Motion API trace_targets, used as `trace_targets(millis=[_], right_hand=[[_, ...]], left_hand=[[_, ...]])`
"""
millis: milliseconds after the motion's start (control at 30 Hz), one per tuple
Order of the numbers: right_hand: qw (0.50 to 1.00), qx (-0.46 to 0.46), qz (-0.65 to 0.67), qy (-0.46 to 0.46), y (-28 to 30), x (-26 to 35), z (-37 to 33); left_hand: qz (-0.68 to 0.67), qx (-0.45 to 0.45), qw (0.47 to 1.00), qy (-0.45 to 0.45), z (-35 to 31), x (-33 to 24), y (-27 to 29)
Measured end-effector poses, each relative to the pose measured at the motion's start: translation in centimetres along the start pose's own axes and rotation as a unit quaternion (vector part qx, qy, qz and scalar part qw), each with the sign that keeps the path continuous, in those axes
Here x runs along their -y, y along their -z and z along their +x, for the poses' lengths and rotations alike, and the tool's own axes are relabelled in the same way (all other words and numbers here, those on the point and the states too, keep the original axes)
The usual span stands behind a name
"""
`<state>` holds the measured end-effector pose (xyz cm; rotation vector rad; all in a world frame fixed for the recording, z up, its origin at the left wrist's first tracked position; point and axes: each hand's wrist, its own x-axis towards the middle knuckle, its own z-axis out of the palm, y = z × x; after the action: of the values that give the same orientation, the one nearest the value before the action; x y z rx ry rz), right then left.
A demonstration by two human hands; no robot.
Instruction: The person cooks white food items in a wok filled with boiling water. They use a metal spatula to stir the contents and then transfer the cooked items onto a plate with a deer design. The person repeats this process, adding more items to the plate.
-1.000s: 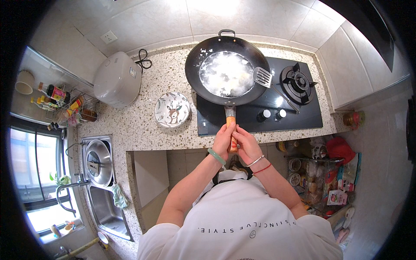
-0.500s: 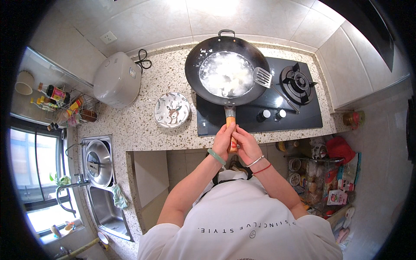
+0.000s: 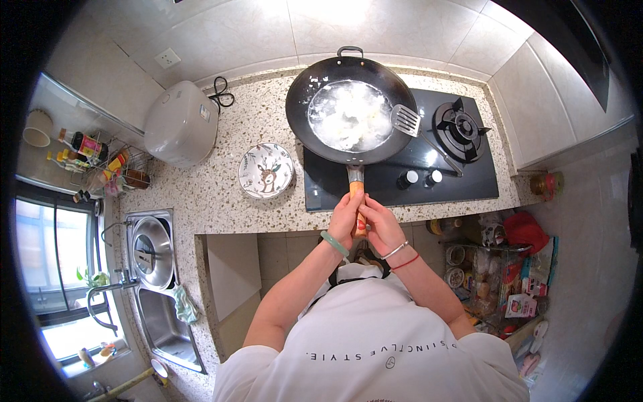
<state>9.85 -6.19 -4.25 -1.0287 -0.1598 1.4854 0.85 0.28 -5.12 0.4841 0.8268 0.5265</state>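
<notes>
A large black wok (image 3: pixel 305 100) sits over the left side of the hob, its wooden handle (image 3: pixel 358 187) pointing toward me. Both hands are closed around that handle: my left hand (image 3: pixel 344 218), with a green bangle at the wrist, from the left, and my right hand (image 3: pixel 382 224), wearing a silver bangle and a red cord, from the right. Inside the wok, whitish bubbling liquid (image 3: pixel 348 124) holds pale pieces that glare makes hard to name. A slotted metal spatula (image 3: pixel 406 120) rests its head at the wok's right rim, its handle lying over the hob.
Left of the black hob (image 3: pixel 328 191) stands a deer-patterned plate (image 3: pixel 254 164). Farther left are a rice cooker (image 3: pixel 179 127), a rack of bottles (image 3: pixel 114 167) and a sink (image 3: pixel 164 328) with a lid. A bare burner (image 3: pixel 462 127) is at right; shelved goods (image 3: pixel 489 281) lie below the counter.
</notes>
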Motion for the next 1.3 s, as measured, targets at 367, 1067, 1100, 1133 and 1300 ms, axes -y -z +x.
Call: trace_targets(millis=[367,1067,1100,1133,1300], right_hand=[[1.000,0.002,0.004,-0.001,0.2,-0.1,0.0],[0.583,-0.253,-0.654,0.410,10.6,13.5,4.7],[0.557,-0.263,-0.676,0.405,12.1,14.0,5.6],[0.531,-0.271,-0.697,0.398,13.5,14.2,6.4],[0.422,-0.320,-0.808,0.259,19.7,15.1,8.8]], left_hand=[[0.007,0.002,1.000,0.003,-0.1,-0.1,-0.1],[-0.031,0.012,0.999,0.029,-1.0,-1.0,-1.0],[-0.021,0.016,0.999,0.028,-0.8,-0.9,-0.9],[-0.012,0.018,0.999,0.027,-0.7,-0.9,-0.7],[0.029,0.009,0.999,0.026,-0.7,-0.9,-0.6]])
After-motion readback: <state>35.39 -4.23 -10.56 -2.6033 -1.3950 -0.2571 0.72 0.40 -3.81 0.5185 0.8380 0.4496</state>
